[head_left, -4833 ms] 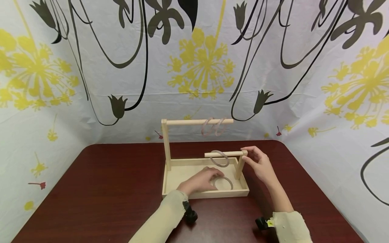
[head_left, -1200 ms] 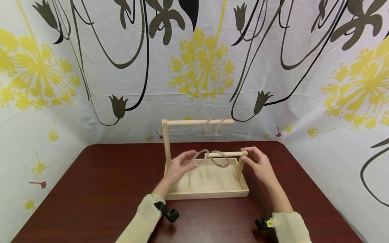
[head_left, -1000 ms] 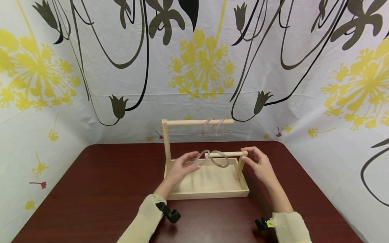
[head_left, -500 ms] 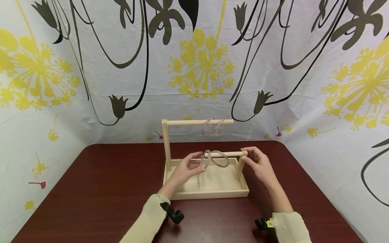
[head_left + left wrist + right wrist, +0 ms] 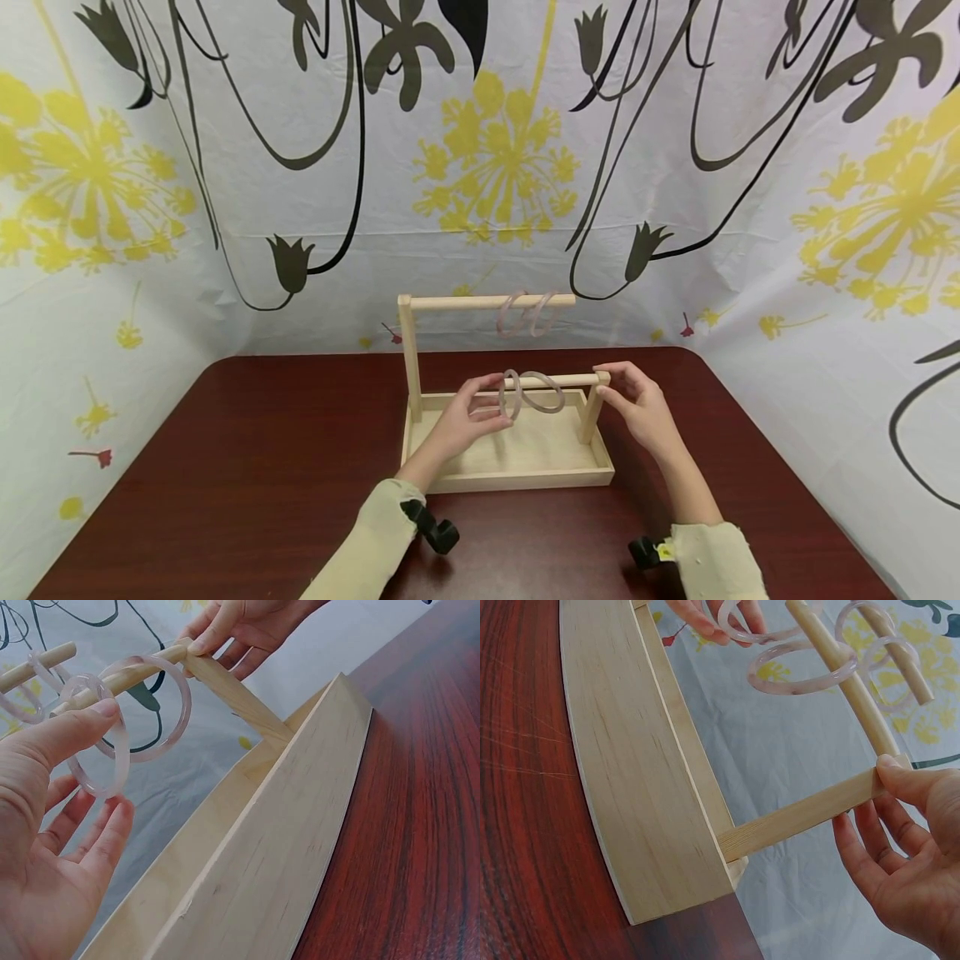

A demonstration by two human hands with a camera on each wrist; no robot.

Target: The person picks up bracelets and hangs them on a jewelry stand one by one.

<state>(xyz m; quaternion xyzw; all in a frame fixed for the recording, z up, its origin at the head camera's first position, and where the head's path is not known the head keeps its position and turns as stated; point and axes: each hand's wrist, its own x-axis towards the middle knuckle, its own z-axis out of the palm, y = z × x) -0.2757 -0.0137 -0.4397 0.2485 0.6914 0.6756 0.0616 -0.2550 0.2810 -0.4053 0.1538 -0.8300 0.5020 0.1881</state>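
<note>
Left hand (image 5: pixel 467 417) lifted ring (image 5: pixel 511 395) from tray (image 5: pixel 517 479), brought it onto lower rod's (image 5: pixel 570 380) free end.

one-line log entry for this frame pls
left hand: pinches ring at lower rod end | right hand: steadies post

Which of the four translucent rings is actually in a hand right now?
The ring at the free left end of the low bar, pinched by the left hand. Its neighbour hangs untouched on that bar, and the other two hang on the high bar.

light: bright, even, soft shadows | focus: sharp (wrist views soft up close) | edges: wide-angle bowing
</note>
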